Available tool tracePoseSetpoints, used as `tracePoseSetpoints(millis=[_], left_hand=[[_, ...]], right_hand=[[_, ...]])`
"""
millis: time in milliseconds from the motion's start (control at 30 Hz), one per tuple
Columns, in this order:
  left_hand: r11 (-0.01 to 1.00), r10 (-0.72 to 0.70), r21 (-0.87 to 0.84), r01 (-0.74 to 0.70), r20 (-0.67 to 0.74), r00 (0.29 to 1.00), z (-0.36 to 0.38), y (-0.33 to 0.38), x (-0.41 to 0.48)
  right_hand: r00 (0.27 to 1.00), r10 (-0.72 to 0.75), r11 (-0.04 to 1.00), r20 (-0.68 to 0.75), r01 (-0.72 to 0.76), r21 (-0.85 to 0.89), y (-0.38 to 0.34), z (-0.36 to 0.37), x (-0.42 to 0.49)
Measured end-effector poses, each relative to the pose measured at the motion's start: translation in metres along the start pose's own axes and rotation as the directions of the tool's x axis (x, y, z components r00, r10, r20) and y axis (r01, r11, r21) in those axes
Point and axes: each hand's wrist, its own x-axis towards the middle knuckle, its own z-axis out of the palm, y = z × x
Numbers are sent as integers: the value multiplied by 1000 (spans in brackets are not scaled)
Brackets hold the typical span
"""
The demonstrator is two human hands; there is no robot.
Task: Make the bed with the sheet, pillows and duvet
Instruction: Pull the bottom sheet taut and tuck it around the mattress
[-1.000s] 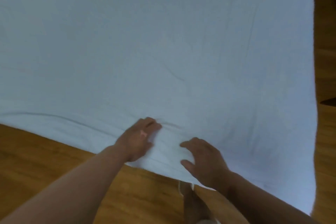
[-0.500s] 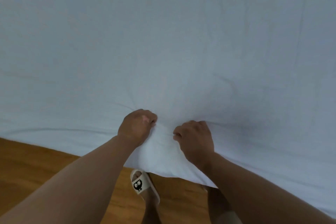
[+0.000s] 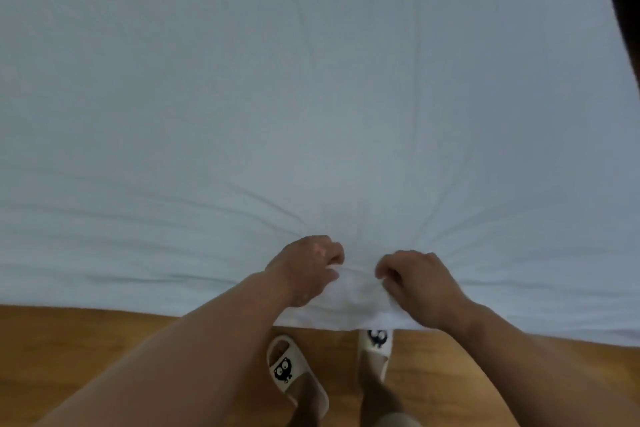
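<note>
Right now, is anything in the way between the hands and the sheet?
No, nothing visible. The left hand and the right hand both hold the sheet at its near edge, touching the cloth directly.

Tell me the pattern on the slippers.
The slippers are cream, with a black wide-eyed cartoon face on each strap; head view.

A white sheet (image 3: 311, 97) wholly covers the bed across the upper frame, and two cream slippers (image 3: 287, 369) stand on the wooden floor (image 3: 86, 340) below.

One head-worn camera (wide-angle) looks forward and steeply down from close above the near edge of the sheet (image 3: 311, 97), wooden floor (image 3: 86, 340) along the view's bottom.
</note>
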Motion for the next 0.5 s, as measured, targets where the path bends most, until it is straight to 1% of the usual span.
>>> tracePoseSetpoints(millis=[67, 133, 167, 233, 267, 333, 367, 433, 500], left_hand=[[993, 38, 114, -36, -17, 999, -9, -30, -26], [967, 77, 250, -45, -118, 990, -18, -66, -53], [957, 90, 289, -36, -177, 980, -22, -82, -64], [950, 72, 311, 22, -287, 955, -20, -102, -75], [952, 43, 301, 56, -312, 949, -16, -104, -74], [962, -24, 252, 106, -308, 951, -6, -103, -62], [965, -61, 227, 130, -286, 956, -5, -103, -55], [962, -108, 222, 159, -227, 968, -13, -108, -48], [965, -126, 208, 162, -177, 976, -21, -113, -53]], right_hand=[[999, -49, 996, 14, 48, 75, -29, 11, 3], [994, -105, 986, 0, 104, 131, -63, 29, 15], [993, -115, 985, -18, 117, 129, -79, 41, 23], [992, -100, 989, -82, 108, 99, -102, 61, 40], [989, -77, 993, -130, 88, 84, -108, 69, 47], [980, -33, 996, -199, 48, 70, -110, 79, 56], [977, -31, 997, -211, 45, 60, -109, 81, 60], [980, -44, 996, -195, 58, 70, -106, 79, 64], [985, -62, 990, -159, 82, 119, -103, 74, 63]])
